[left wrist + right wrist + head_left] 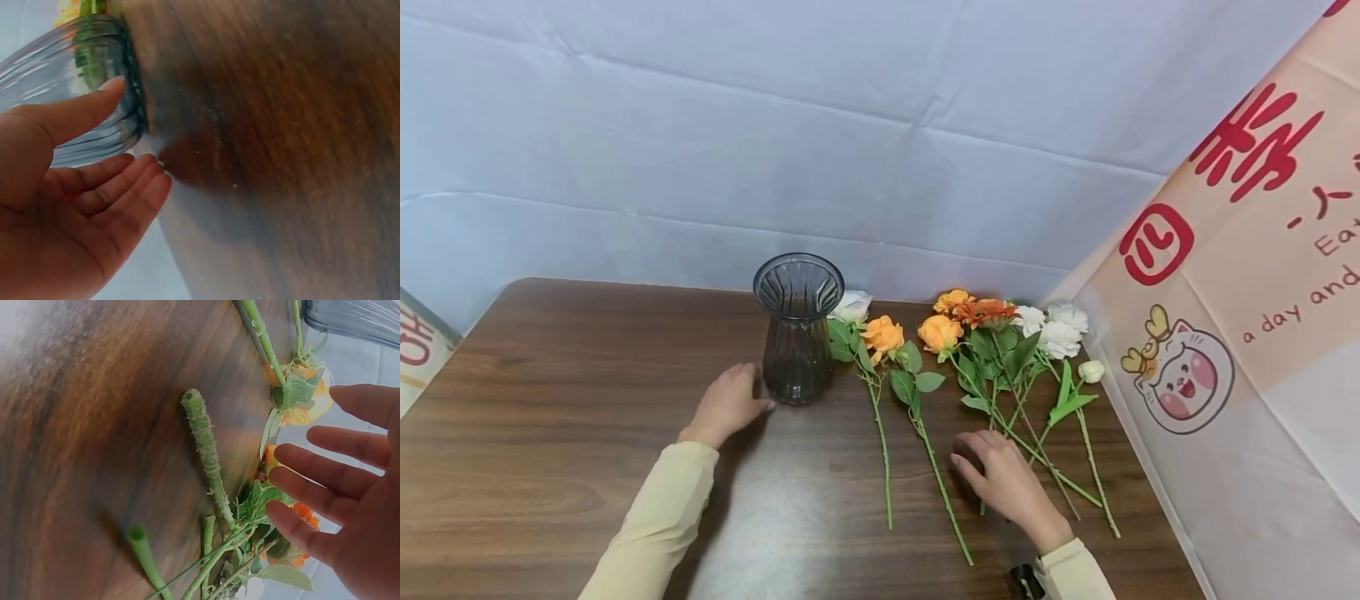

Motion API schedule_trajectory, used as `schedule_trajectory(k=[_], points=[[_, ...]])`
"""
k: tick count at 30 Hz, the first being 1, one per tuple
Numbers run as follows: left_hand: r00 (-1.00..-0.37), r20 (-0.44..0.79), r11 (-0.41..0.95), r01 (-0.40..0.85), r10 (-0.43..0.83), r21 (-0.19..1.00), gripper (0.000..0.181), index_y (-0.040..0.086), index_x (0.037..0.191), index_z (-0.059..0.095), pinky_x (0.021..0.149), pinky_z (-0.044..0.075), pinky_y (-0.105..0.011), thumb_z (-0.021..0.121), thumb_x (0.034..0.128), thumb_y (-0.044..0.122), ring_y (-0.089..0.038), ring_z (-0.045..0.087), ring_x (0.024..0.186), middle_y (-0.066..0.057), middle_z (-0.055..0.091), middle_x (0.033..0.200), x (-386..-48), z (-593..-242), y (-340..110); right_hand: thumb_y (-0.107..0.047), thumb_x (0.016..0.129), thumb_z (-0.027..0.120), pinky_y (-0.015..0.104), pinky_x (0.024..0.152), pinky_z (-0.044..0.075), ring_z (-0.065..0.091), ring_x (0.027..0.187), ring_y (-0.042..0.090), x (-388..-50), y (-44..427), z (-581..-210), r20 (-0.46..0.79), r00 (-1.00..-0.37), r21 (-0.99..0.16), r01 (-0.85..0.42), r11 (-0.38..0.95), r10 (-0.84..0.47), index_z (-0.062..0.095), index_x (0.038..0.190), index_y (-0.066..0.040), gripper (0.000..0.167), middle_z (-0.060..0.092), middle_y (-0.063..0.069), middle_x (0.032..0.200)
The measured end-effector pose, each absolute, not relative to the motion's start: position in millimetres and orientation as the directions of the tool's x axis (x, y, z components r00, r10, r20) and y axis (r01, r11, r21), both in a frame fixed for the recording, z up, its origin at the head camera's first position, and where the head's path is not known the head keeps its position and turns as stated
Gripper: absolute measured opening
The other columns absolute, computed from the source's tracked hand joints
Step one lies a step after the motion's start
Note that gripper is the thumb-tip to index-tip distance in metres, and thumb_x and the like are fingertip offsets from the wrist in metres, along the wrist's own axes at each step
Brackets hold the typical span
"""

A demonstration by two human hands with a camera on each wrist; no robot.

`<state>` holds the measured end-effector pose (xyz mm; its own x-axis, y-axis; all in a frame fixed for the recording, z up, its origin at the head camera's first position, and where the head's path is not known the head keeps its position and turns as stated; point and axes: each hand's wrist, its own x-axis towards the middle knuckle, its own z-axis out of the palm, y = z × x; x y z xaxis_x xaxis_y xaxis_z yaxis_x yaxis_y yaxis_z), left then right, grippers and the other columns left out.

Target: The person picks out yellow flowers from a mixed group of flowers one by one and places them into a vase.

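Note:
A dark, ribbed glass vase (797, 350) with a flared rim stands upright near the table's back edge. Close at its left side is my left hand (727, 406), fingers extended; the left wrist view shows the thumb in front of the glass (100, 62) and the palm with nothing in it. Whether it touches the vase I cannot tell. My right hand (1002, 479) hovers over the stems of the right-hand flowers, fingers spread and holding nothing. An orange rose (939, 335), an orange-red flower (985, 313) and white blooms (1060, 340) lie there, stems crossing.
Between vase and right hand lie another orange rose (883, 337) and a white rose (852, 307), stems toward me. A white tulip (1092, 372) lies at the far right. The wooden table (587, 417) meets a pale cloth backdrop (700, 167) behind and a printed one (1270, 375) at right.

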<state>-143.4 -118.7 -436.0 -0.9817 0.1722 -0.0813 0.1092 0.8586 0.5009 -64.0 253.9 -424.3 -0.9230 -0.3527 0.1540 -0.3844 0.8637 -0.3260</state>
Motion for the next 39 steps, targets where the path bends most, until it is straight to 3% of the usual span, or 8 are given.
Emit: schedule_trajectory(k=[11, 18, 27, 39], points=[[-0.982, -0.075, 0.859, 0.112, 0.172, 0.5, 0.057, -0.016, 0.116, 0.047, 0.088, 0.043, -0.052, 0.072, 0.0782, 0.018, -0.043, 0.05, 0.104, -0.029, 0.051, 0.112, -154, -441, -118, -0.015, 0.083, 0.067, 0.043, 0.075, 0.05, 0.06, 0.09, 0.025, -61, 257, -424, 0.116, -0.934, -0.347, -0.356, 0.867, -0.337, 0.065, 0.103, -0.001, 0.024, 0.064, 0.011, 0.097], [-0.975, -0.097, 0.866, 0.131, 0.202, 0.482, 0.066, -0.018, 0.125, 0.039, 0.096, 0.036, -0.053, 0.071, 0.0798, 0.019, -0.046, 0.04, 0.116, -0.035, 0.041, 0.126, -157, -443, -119, -0.015, 0.084, 0.066, 0.044, 0.077, 0.05, 0.06, 0.093, 0.027, -60, 259, -421, 0.095, -0.937, -0.351, -0.349, 0.869, -0.337, 0.065, 0.104, 0.0, 0.026, 0.064, 0.013, 0.1], [-0.97, -0.113, 0.872, 0.138, 0.214, 0.469, 0.069, -0.019, 0.127, 0.037, 0.098, 0.033, -0.053, 0.07, 0.0805, 0.02, -0.046, 0.037, 0.119, -0.036, 0.038, 0.129, -158, -440, -122, -0.013, 0.084, 0.065, 0.043, 0.076, 0.051, 0.061, 0.092, 0.027, -67, 263, -415, 0.068, -0.939, -0.353, -0.34, 0.872, -0.338, 0.064, 0.105, 0.0, 0.025, 0.064, 0.012, 0.101], [-0.97, -0.075, 0.867, 0.169, 0.23, 0.47, 0.066, -0.018, 0.124, 0.04, 0.095, 0.036, -0.053, 0.071, 0.0796, 0.02, -0.046, 0.042, 0.114, -0.034, 0.043, 0.123, -159, -445, -121, -0.004, 0.081, 0.066, 0.036, 0.061, 0.051, 0.061, 0.075, 0.022, -81, 293, -401, 0.098, -0.95, -0.359, -0.311, 0.88, -0.296, 0.064, 0.101, 0.005, 0.021, 0.064, 0.015, 0.09]])
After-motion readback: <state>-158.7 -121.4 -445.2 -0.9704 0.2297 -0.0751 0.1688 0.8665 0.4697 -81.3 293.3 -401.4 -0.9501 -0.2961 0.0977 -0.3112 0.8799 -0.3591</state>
